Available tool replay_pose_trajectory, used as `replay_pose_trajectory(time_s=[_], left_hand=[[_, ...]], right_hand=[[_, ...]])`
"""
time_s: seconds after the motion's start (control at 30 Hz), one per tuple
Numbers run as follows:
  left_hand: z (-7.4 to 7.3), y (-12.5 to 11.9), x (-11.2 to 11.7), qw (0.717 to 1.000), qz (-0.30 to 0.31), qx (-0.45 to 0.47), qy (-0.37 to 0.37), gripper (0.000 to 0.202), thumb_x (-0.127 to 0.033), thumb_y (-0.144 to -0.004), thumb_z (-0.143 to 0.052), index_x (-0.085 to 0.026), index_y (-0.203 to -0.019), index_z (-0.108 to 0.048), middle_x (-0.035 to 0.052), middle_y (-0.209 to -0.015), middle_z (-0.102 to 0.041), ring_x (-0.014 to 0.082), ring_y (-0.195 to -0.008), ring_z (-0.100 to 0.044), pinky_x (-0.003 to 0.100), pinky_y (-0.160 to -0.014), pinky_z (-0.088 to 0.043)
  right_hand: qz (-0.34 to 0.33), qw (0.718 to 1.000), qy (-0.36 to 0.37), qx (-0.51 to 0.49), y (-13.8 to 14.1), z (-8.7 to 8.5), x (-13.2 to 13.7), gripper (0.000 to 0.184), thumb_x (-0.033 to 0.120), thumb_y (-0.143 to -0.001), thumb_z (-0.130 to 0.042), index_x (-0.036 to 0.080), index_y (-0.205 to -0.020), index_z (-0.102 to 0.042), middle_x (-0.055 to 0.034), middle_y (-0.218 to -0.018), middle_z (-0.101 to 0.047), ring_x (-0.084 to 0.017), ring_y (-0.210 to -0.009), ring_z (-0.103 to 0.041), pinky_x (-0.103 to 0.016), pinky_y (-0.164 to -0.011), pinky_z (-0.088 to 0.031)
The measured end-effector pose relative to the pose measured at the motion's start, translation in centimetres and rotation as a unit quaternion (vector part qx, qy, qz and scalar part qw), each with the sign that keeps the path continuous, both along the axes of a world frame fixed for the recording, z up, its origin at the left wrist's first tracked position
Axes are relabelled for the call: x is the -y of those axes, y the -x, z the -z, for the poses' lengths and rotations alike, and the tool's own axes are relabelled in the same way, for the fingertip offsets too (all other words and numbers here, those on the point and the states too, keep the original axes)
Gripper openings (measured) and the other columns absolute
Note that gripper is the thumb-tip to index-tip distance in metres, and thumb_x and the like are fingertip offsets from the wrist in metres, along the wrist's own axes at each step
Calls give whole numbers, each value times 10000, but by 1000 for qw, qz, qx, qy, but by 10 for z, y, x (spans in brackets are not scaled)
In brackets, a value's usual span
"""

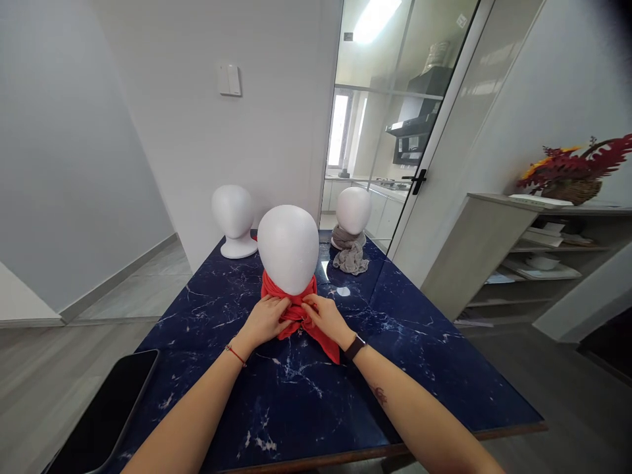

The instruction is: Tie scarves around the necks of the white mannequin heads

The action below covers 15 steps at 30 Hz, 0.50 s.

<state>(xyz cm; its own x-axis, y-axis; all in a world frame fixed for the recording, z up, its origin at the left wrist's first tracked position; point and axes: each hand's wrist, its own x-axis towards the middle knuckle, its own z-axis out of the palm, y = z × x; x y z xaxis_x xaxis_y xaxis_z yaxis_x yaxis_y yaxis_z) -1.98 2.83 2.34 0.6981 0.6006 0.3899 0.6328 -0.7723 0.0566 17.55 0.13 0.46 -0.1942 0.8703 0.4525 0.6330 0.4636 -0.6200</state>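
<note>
A white foam mannequin head [288, 247] stands upright in the middle of the table. Around its neck is wrapped a red scarf [323, 339], bunched at the front, with one end hanging down to the right. My left hand [266, 319] pinches the cloth at the front left of the neck. Opposite it, my right hand [326, 317] grips the scarf just right of the knot-like bunch. Fingers of both hands are curled into the fabric, and the fingertips are partly hidden in its folds.
Behind to the left stands a bare white mannequin head [233, 214]. Another white mannequin head [353, 209] at the back right wears a grey scarf [351, 253]. A dark device with a black screen [106, 408] lies at the left edge of the blue marbled table [296, 415].
</note>
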Motion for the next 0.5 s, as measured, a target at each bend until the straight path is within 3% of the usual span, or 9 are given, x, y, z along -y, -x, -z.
replay_pose_trajectory(time_s=[0.1, 0.27, 0.33, 0.4, 0.5], left_hand=[[-2, -1, 1, 1000, 17, -8, 11, 147, -183, -774, -565, -209, -919, -558, 63, -942, -640, 219, -916, -572, 357, -860, -418], [-7, -1, 2, 998, 32, -32, 38, 212, -70, -685, -542, -211, -830, -605, 62, -946, -584, 220, -937, -542, 356, -862, -429], [-9, 1, 2, 997, 39, -22, 55, 198, -82, -672, -547, -203, -816, -609, 66, -974, -577, 217, -944, -543, 351, -876, -428], [-11, 2, 2, 997, 42, -11, 70, 180, -93, -665, -540, -198, -796, -604, 62, -950, -592, 210, -923, -552, 333, -860, -432], [-13, 5, 2, 996, 38, -5, 81, 101, -125, -685, -514, -198, -718, -575, 28, -785, -609, 180, -773, -559, 293, -760, -437]], right_hand=[[25, 993, -2, 111, -2, -4, 3, 203, 387, -819, -612, 210, -911, -648, -16, -831, -654, -136, -743, -608, -222, -669, -426], [73, 980, 12, 182, -1, -6, 5, 183, 335, -868, -544, 220, -789, -661, -8, -792, -667, -126, -710, -607, -211, -628, -388], [114, 986, 7, 125, -4, -4, 1, 200, 313, -876, -515, 221, -791, -671, -15, -811, -682, -132, -715, -607, -219, -641, -396], [157, 988, 6, 2, -12, -1, -6, 224, 321, -869, -492, 215, -827, -685, -25, -841, -695, -142, -727, -607, -232, -667, -415], [216, 948, 3, -232, -31, 6, -21, 272, 386, -805, -518, 180, -818, -696, -42, -838, -701, -161, -738, -601, -253, -692, -443]])
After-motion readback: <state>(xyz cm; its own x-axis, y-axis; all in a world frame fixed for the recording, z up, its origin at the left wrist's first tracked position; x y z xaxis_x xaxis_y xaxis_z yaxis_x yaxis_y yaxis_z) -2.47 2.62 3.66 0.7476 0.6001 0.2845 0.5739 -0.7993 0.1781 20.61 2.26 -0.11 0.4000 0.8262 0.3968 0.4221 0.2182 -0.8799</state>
